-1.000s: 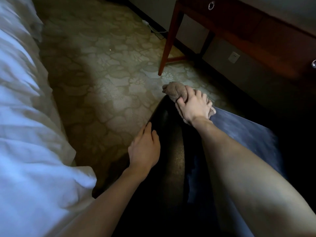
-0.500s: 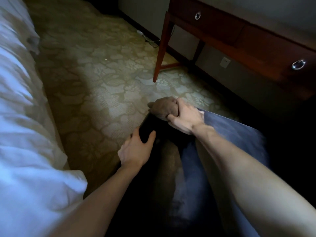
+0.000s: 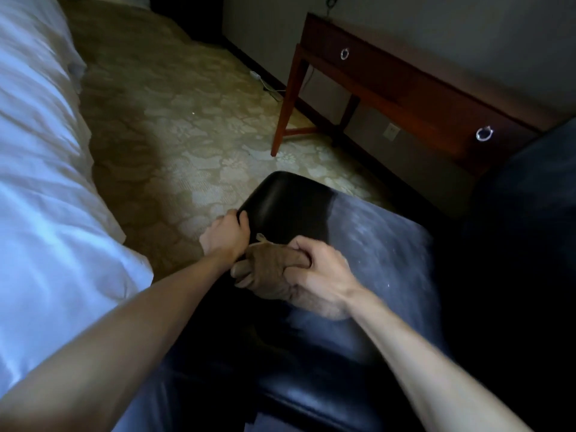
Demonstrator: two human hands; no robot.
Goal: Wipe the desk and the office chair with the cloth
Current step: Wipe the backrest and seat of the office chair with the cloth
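Cloth of crumpled brown fabric (image 3: pixel 274 269) sits bunched in the right hand (image 3: pixel 321 275), fingers pressed together around it, pushed down on the black leather office chair (image 3: pixel 290 204). Just left of it, the left hand (image 3: pixel 226 235) curls over the chair's edge — steadying it. Unwiped leather runs away from the right hand; the dark red wooden bench (image 3: pixel 405 88) stands well apart, beyond — likely next.
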